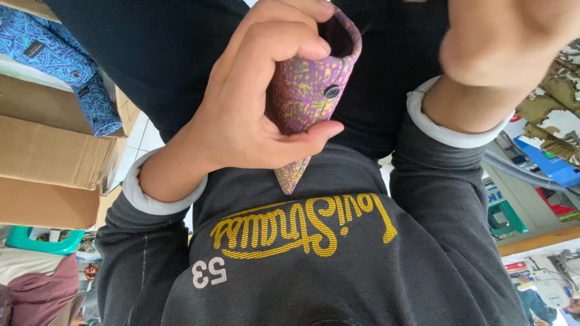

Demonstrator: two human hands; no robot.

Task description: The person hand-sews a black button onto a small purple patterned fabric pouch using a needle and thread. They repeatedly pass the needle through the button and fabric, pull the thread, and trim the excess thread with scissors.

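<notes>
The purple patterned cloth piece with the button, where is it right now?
In the head view, the purple patterned cloth piece sits upper centre, pinched in the left hand, in front of the dark sweatshirt; the right hand is alongside.

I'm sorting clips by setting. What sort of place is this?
Probably a garment workshop or clothing storeroom: a hand grips a purple patterned buttoned cuff, a folded blue patterned shirt lies on cardboard boxes, and patterned cloth hangs nearby.

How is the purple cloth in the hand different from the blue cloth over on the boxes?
The purple cloth has yellow squiggles; the blue cloth is blue on blue. The purple cloth is pinched in the left hand and hangs down to a point; the blue cloth lies untouched on the cardboard boxes. Both have busy patterns and a dark button.
</notes>
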